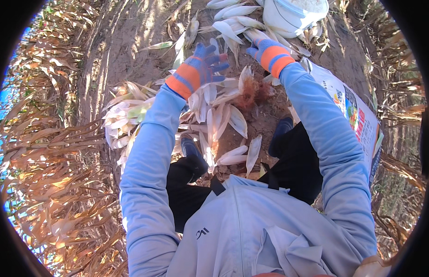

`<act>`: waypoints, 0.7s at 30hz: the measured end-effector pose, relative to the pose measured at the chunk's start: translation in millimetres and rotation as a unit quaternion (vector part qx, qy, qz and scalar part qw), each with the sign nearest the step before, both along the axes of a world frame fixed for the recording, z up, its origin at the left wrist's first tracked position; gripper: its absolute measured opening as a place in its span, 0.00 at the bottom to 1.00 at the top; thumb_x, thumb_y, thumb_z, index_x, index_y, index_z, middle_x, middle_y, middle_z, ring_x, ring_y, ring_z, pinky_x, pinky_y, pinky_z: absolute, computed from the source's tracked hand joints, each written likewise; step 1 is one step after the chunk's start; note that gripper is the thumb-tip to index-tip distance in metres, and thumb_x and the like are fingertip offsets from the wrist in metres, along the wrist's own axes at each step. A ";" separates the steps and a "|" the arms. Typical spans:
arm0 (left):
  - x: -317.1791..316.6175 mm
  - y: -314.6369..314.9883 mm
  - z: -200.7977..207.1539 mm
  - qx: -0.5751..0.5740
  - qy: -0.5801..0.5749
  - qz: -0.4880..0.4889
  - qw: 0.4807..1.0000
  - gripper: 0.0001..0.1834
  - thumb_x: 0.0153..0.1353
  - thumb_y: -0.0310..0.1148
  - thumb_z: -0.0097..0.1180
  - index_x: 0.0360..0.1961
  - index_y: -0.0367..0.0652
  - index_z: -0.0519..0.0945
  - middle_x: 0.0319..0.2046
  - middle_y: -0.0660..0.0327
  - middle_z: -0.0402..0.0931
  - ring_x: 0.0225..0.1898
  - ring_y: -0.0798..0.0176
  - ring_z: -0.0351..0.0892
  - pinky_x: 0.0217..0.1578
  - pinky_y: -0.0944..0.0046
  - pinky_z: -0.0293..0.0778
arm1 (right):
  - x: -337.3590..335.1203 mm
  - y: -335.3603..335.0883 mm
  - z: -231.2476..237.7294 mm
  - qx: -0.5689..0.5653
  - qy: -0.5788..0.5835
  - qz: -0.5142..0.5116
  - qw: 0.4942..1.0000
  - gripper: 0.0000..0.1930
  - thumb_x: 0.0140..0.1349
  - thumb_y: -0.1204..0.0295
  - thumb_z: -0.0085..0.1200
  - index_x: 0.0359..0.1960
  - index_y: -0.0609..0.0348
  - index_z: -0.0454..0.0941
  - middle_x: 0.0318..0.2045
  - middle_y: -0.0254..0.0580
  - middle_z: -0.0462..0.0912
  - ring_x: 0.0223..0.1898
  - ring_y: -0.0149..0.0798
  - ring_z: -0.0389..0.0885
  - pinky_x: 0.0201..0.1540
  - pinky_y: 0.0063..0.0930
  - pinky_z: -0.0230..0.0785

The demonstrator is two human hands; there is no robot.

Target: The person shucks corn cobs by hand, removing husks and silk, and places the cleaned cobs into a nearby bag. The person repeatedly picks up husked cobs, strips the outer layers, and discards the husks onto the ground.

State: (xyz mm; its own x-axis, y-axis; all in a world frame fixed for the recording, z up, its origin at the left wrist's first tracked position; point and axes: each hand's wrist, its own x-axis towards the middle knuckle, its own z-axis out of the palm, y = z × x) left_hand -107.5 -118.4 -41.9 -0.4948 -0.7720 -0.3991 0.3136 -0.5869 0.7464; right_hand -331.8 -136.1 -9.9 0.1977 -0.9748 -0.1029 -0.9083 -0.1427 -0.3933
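Note:
My left hand (203, 69), in a blue and orange striped knit glove, is open with its fingers spread and holds nothing. It hovers over the pale loose husks (212, 99) on the soil. My right hand (271, 54), gloved alike, is farther to the right with its fingers closed at the near end of a husk-covered corn ear (255, 35). The glove hides part of that grip. More unhusked ears (235, 16) lie at the far side, beyond both hands. A tuft of reddish-brown corn silk (255, 93) rests between my arms.
A white bucket (288, 21) with pale contents stands at the far right. A printed white sack (346, 104) lies along my right arm. Husks are heaped (124, 113) to the left, and more lie between my shoes (192, 150). Dry corn stalks (52, 171) line both sides.

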 end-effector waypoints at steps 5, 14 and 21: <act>-10.6 5.4 2.4 0.047 -0.011 0.040 0.998 0.38 0.58 0.65 0.32 0.63 0.55 0.49 0.59 0.47 0.57 0.56 0.41 0.62 0.49 0.36 0.60 | 31.0 18.2 -8.1 -0.017 -0.120 0.104 0.987 0.20 0.51 0.56 0.57 0.40 0.55 0.75 0.35 0.48 0.78 0.39 0.48 0.75 0.42 0.36 0.67; -39.0 11.3 10.3 0.059 -0.062 0.022 0.996 0.38 0.58 0.64 0.32 0.64 0.55 0.48 0.58 0.46 0.58 0.56 0.40 0.62 0.50 0.36 0.60 | 36.3 14.6 -15.7 -0.104 -0.121 0.088 0.983 0.13 0.50 0.64 0.56 0.35 0.56 0.73 0.31 0.51 0.77 0.36 0.53 0.75 0.41 0.39 0.68; -4.5 20.7 20.1 0.006 -0.019 -0.055 0.998 0.40 0.58 0.63 0.35 0.64 0.50 0.46 0.57 0.43 0.59 0.55 0.42 0.63 0.50 0.41 0.63 | -5.1 -11.3 2.0 -0.067 -0.033 -0.008 0.997 0.12 0.53 0.64 0.55 0.35 0.57 0.73 0.30 0.50 0.79 0.35 0.51 0.77 0.39 0.36 0.68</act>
